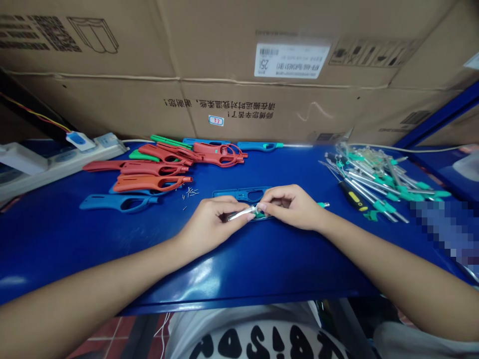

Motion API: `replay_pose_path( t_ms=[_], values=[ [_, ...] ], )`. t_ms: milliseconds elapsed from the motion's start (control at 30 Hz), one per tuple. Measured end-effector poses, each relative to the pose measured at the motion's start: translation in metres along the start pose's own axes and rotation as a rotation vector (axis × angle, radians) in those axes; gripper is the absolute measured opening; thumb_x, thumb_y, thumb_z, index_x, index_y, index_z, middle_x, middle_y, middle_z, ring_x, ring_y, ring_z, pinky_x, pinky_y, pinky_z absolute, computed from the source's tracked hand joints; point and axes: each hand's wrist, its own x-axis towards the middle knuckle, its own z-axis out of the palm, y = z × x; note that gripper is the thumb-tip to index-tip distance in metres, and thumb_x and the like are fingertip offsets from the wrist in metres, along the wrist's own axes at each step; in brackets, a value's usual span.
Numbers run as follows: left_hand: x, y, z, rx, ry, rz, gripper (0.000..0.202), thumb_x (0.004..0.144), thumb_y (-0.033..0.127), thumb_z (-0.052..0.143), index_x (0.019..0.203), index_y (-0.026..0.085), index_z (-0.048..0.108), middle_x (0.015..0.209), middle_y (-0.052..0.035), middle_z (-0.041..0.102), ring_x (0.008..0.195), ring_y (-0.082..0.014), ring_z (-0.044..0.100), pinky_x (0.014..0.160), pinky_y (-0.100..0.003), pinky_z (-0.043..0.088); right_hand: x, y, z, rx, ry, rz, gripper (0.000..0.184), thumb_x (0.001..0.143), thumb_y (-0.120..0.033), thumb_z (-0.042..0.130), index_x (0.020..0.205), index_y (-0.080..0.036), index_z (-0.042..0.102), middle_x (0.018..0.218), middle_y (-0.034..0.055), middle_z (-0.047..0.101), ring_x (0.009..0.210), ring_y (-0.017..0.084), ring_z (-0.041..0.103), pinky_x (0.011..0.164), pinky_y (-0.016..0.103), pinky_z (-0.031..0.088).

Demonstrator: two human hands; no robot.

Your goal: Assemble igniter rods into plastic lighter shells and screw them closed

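My left hand (209,222) is closed on a clear, shiny lighter fuel tank (240,214), gripped between thumb and fingers. Against the tank's right end, thumb and fingers of my right hand (295,207) pinch at a small green part (259,215), mostly covered by the fingertips. A green piece with a metal tip (326,204) sticks out beyond my right wrist; whether it joins the tank is hidden. Just behind both hands lies a blue lighter shell half (232,191), its hollow inside facing up. Something blue also shows beneath my fingers, largely hidden.
Red lighter shells (149,167) and blue ones (119,202) lie at left, beside small screws (190,192). At right are a pile of metal tubes with green parts (381,179) and a black-yellow screwdriver (353,195). A power strip (67,167) and large cardboard box (224,60) border the table.
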Motion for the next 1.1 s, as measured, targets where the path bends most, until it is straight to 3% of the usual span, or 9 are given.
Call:
replay_pose_path(
  t_ms=[333,433,600,733,867,1100],
  values=[
    [0.001,0.000,-0.002,0.016,-0.008,0.016,0.014,0.089,0.025,0.071,0.100,0.020,0.079,0.079,-0.0006,0.072,0.062,-0.0089,0.056,0.056,-0.021,0.041,0.001,-0.003,-0.001,0.039,-0.008,-0.054,0.024,0.085,-0.039,0.072,0.079,-0.016,0.074,0.078,0.0035,0.070,0.066,0.012,0.060,0.061,0.025,0.047],
    [0.002,0.002,-0.006,0.046,-0.022,0.006,0.014,0.089,0.026,0.072,0.098,0.020,0.079,0.082,-0.0008,0.073,0.062,-0.0091,0.056,0.056,-0.021,0.042,0.000,-0.004,-0.001,0.041,-0.010,-0.042,0.026,0.088,-0.039,0.068,0.077,-0.016,0.072,0.078,0.0024,0.069,0.054,0.007,0.053,0.053,0.023,0.043],
    [0.002,0.009,-0.018,0.154,-0.051,-0.040,0.021,0.087,0.030,0.073,0.106,0.019,0.072,0.079,0.0025,0.072,0.059,-0.0091,0.056,0.056,-0.021,0.044,0.001,-0.003,-0.005,0.057,0.020,0.034,0.029,0.093,-0.042,0.060,0.092,-0.016,0.072,0.079,0.0017,0.069,0.043,0.004,0.045,0.045,0.022,0.038],
    [0.001,0.012,-0.025,0.352,-0.097,0.051,0.012,0.089,0.031,0.072,0.093,0.019,0.071,0.084,0.0000,0.071,0.078,-0.0156,0.061,0.069,-0.027,0.047,0.002,-0.002,-0.008,0.079,0.050,0.053,0.030,0.092,-0.043,0.060,0.093,-0.016,0.072,0.078,0.0010,0.068,0.043,0.004,0.044,0.044,0.022,0.037],
    [0.002,0.009,-0.028,0.474,-0.149,0.141,0.012,0.092,0.031,0.068,0.097,0.021,0.072,0.093,-0.0022,0.072,0.088,-0.0201,0.058,0.081,-0.034,0.047,0.001,-0.003,-0.010,0.060,0.039,0.054,0.029,0.092,-0.043,0.060,0.093,-0.017,0.072,0.078,0.0011,0.068,0.045,0.005,0.044,0.045,0.023,0.038],
    [0.004,0.001,-0.027,0.497,-0.186,0.072,0.013,0.093,0.031,0.067,0.098,0.021,0.072,0.096,-0.0037,0.070,0.093,-0.0216,0.061,0.084,-0.035,0.049,0.001,-0.004,-0.009,0.040,0.037,0.069,0.031,0.091,-0.045,0.060,0.091,-0.017,0.072,0.078,0.0016,0.068,0.045,0.005,0.044,0.047,0.024,0.040]
  ],
)
